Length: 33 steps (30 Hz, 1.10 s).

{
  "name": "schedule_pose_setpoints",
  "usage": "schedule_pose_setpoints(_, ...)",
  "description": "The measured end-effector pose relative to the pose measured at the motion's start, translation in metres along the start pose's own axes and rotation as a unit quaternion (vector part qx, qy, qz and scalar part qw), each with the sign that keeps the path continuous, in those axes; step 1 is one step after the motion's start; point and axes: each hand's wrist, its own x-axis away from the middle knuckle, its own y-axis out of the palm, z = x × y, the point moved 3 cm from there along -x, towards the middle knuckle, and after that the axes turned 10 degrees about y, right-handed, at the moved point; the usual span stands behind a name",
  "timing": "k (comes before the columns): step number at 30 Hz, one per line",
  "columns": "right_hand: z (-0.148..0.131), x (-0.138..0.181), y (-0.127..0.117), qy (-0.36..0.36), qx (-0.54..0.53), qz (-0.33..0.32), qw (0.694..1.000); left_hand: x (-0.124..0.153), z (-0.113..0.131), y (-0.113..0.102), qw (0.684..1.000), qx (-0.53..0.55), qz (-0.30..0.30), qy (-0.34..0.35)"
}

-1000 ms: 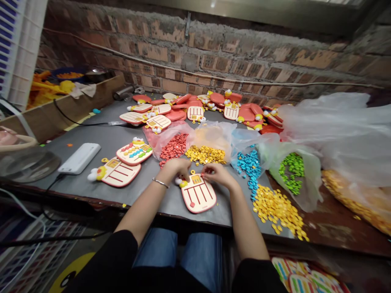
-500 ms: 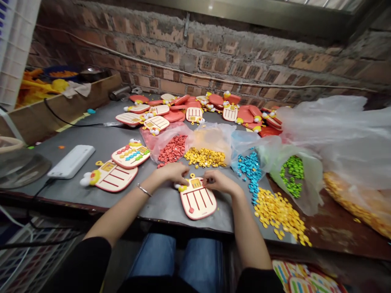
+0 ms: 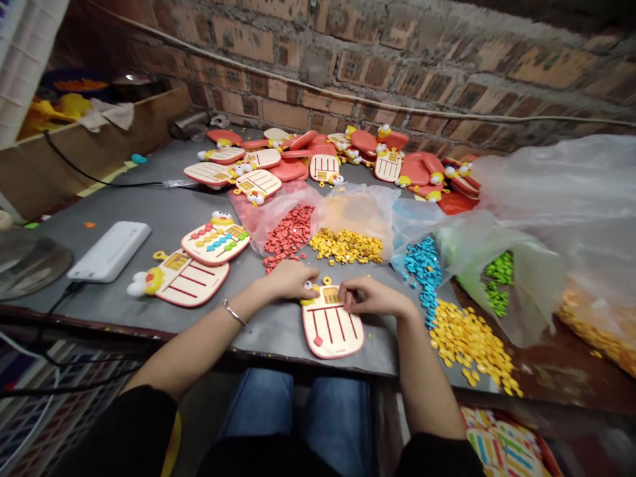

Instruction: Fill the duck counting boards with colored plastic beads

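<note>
A cream toy abacus board [image 3: 332,326] with red slots and a duck head lies flat at the near table edge. My left hand [image 3: 289,278] rests on its top left corner by the duck head, fingers curled. My right hand [image 3: 373,295] sits at the board's top right edge with fingertips pinched together; what they hold is too small to see. One red bead sits low in a slot of the board. Just beyond my hands lie open bags of red beads [image 3: 289,233] and yellow beads [image 3: 346,246].
Two more boards [image 3: 186,279] lie to the left, one filled with coloured beads [image 3: 216,240]. A white device [image 3: 110,250] with a cable sits further left. Blue beads [image 3: 422,268], green beads [image 3: 498,281] and loose yellow-orange beads [image 3: 474,344] lie right. Several boards [image 3: 318,161] are heaped by the brick wall.
The camera has tipped down and moved closer. Both hands stay at the top of the board; the right fingers have shifted slightly along its upper right edge.
</note>
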Motion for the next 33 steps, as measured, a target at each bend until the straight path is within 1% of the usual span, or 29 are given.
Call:
schedule_pose_setpoints(2,-0.006,-0.005,0.008,-0.003,-0.012,-0.004,1.0,0.0,-0.001,0.002,1.0,-0.003,0.002,-0.002)
schedule_pose_setpoints(4,-0.011,-0.008,0.012,-0.017,-0.012,0.012,1.0,0.0,-0.001,0.002,1.0,-0.006,0.003,0.001)
schedule_pose_setpoints(7,-0.015,0.0,0.002,-0.042,-0.006,0.082,0.996,0.001,-0.001,0.002,1.0,-0.007,0.002,0.018)
schedule_pose_setpoints(9,-0.013,0.011,-0.009,-0.053,0.006,0.11,0.992,0.003,-0.002,-0.001,0.999,-0.006,-0.001,0.034)
schedule_pose_setpoints(10,-0.011,0.016,-0.014,-0.055,0.016,0.109,0.992,0.003,-0.003,-0.002,0.999,-0.003,-0.004,0.043)
schedule_pose_setpoints(13,-0.002,0.023,-0.02,-0.037,0.062,0.074,0.995,0.006,-0.007,-0.007,0.997,0.017,-0.017,0.071)
schedule_pose_setpoints(15,0.005,0.019,-0.018,-0.009,0.094,0.064,0.994,0.008,-0.01,-0.01,0.995,0.036,-0.025,0.085)
schedule_pose_setpoints(18,0.011,0.009,-0.012,0.017,0.12,0.075,0.99,0.012,-0.013,-0.012,0.993,0.057,-0.034,0.101)
schedule_pose_setpoints(23,0.009,0.001,-0.008,0.011,0.119,0.099,0.988,0.013,-0.014,-0.01,0.989,0.071,-0.055,0.115)
schedule_pose_setpoints(27,0.008,-0.001,-0.006,-0.002,0.103,0.085,0.991,0.012,-0.014,-0.01,0.988,0.082,-0.061,0.113)
schedule_pose_setpoints(33,0.011,-0.005,-0.005,-0.008,0.088,0.084,0.993,0.012,-0.015,-0.009,0.989,0.073,-0.053,0.114)
